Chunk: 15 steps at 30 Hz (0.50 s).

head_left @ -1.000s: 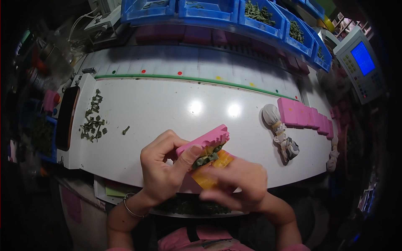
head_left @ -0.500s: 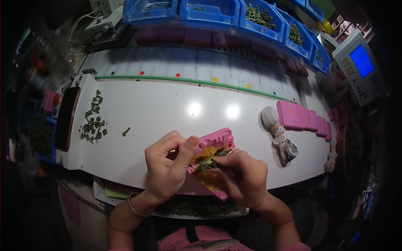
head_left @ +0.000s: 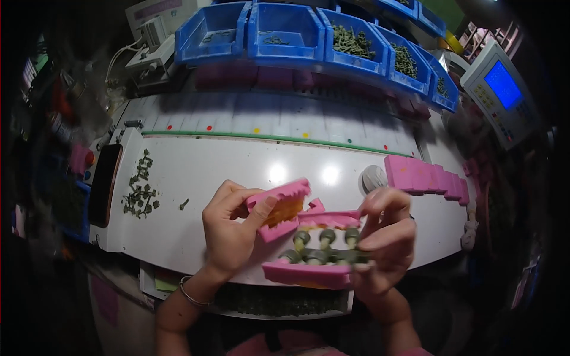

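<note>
Above the white tabletop, a pink rubber mould is parted in two. My left hand (head_left: 234,225) is closed on one block (head_left: 282,210), whose jagged inner face is yellow-orange, with the thumb on top. Beside it, my right hand (head_left: 386,243), slightly blurred, is closed around the right end of the other pink mould part (head_left: 309,275). Several dark green pieces with round heads (head_left: 326,239) sit between that part's upper and lower pink strips. The right fingertips overlap the last of these pieces; whether they pinch them too is hidden.
Small green pieces (head_left: 141,193) lie scattered at the left, near a dark phone (head_left: 107,184). Pink blocks (head_left: 424,177) line up at the right beside a whitish cloth-wrapped bundle (head_left: 374,177). Blue bins (head_left: 285,50) and a blue-screened control box (head_left: 502,89) stand behind; a tray (head_left: 285,302) sits below the front edge.
The mould, held together in both hands before, has come apart. My right hand has moved right and down with one part and the green pieces. The view has shifted a little.
</note>
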Motion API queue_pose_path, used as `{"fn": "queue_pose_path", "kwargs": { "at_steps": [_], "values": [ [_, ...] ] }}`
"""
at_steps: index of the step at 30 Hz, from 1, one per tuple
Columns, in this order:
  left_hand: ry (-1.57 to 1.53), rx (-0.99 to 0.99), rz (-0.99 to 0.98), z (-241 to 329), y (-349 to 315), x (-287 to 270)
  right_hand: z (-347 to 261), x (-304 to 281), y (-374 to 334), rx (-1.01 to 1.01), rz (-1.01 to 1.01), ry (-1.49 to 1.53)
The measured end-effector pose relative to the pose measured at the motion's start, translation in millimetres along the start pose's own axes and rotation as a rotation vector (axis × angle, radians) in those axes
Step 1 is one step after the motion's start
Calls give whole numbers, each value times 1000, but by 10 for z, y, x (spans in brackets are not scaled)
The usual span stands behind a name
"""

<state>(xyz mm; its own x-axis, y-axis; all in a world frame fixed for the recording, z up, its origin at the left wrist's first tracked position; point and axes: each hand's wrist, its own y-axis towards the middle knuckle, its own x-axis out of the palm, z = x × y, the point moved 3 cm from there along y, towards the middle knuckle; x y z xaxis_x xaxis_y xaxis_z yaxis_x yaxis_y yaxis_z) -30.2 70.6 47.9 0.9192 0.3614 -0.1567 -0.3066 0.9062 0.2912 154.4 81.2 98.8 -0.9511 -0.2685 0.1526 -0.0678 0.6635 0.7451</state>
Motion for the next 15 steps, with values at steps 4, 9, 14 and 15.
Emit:
{"fn": "queue_pose_path", "kwargs": {
  "at_steps": [4,9,14,15],
  "values": [
    [-31,-29,-31,-92,50,-181,-75,62,119,122,-204,-45],
    [-106,244,-240,404,-24,-120,23,52,-6,402,-403,-259],
    [25,33,-643,571,-146,34,50,81,29,256,-328,-331],
    [54,15,-590,615,-179,57,41,100,34,296,-300,-376]
  ]
}}
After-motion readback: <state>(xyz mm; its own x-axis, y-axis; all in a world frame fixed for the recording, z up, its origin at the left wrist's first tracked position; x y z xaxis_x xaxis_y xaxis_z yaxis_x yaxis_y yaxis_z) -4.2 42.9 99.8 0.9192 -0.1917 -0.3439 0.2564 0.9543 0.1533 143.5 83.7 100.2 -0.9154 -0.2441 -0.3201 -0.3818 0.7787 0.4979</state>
